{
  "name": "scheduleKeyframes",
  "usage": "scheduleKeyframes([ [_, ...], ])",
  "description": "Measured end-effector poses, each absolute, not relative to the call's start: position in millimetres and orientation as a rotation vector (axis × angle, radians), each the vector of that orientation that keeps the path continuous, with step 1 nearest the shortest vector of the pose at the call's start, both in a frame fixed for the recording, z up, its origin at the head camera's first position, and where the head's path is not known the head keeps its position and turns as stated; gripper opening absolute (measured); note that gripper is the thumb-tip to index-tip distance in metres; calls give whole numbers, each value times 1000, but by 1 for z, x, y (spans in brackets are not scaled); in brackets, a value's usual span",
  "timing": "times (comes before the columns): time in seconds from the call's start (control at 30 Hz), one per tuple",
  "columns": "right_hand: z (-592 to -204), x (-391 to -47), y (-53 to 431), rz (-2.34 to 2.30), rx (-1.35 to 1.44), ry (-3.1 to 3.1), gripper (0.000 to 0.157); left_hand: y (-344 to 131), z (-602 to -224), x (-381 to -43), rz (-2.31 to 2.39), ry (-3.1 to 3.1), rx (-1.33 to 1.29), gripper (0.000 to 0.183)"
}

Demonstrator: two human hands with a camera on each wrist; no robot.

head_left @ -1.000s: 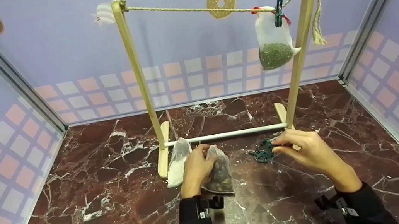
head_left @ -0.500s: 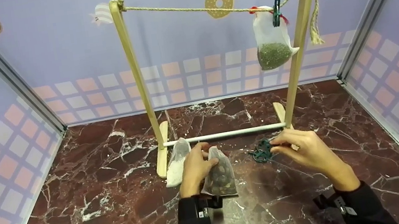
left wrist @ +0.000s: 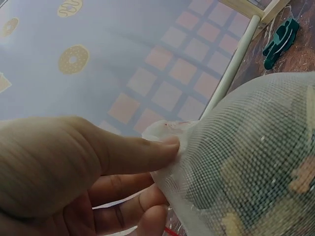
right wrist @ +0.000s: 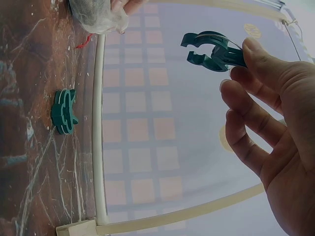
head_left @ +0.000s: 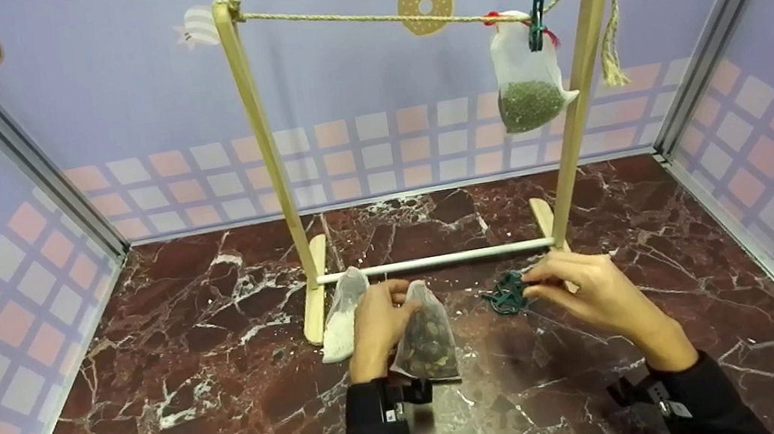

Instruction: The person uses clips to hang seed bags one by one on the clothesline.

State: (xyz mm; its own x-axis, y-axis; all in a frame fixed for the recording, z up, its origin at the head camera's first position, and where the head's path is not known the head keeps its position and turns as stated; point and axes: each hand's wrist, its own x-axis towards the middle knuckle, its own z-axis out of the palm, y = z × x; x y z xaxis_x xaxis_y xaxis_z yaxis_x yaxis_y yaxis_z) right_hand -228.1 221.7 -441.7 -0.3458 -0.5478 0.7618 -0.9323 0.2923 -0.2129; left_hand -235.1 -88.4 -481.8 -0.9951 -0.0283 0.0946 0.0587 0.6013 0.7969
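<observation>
My left hand (head_left: 381,327) pinches the gathered top of a mesh drawstring bag (head_left: 432,347) filled with dark and tan pieces. Thumb and fingers squeeze the pale mesh in the left wrist view, where the bag (left wrist: 256,157) fills the right side. My right hand (head_left: 597,286) holds a green clothespin (right wrist: 211,51) by its handles between thumb and index finger, its jaws apart and around nothing. A second green clothespin (right wrist: 63,112) lies on the marbled tabletop. In the head view the held one overlaps it. Beside the left hand lies a mesh bag (head_left: 341,333) of white grains.
A wooden frame (head_left: 259,114) stands behind the hands, with a white bar (head_left: 438,260) low across it. Along its top runs a rope (head_left: 344,20). From the rope's right part hangs a mesh bag (head_left: 530,102) of green bits, held by a green clothespin (head_left: 537,22).
The bag in my left hand has turned a little and swung slightly right, showing more of its contents. My right hand stays nearly in place with the clothespin.
</observation>
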Motion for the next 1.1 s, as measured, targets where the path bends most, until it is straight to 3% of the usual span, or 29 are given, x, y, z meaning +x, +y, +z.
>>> scheduleKeyframes([
  [0.2, -442, -228, 221, 892, 1322, -2002, 20, -88, -482, -235, -1332, -2696, -24, 55],
  [0.67, -441, -228, 220, 898, 1330, -1980, 21, -89, -483, -233, -1273, -2734, -86, 13],
  [0.97, -440, -227, 221, 877, 1309, -2005, 21, -96, -481, -229, -1269, -2910, -201, 25],
  [1.1, -440, -227, 221, 881, 1310, -2001, 21, -99, -476, -227, -1399, -3020, -180, 22],
])
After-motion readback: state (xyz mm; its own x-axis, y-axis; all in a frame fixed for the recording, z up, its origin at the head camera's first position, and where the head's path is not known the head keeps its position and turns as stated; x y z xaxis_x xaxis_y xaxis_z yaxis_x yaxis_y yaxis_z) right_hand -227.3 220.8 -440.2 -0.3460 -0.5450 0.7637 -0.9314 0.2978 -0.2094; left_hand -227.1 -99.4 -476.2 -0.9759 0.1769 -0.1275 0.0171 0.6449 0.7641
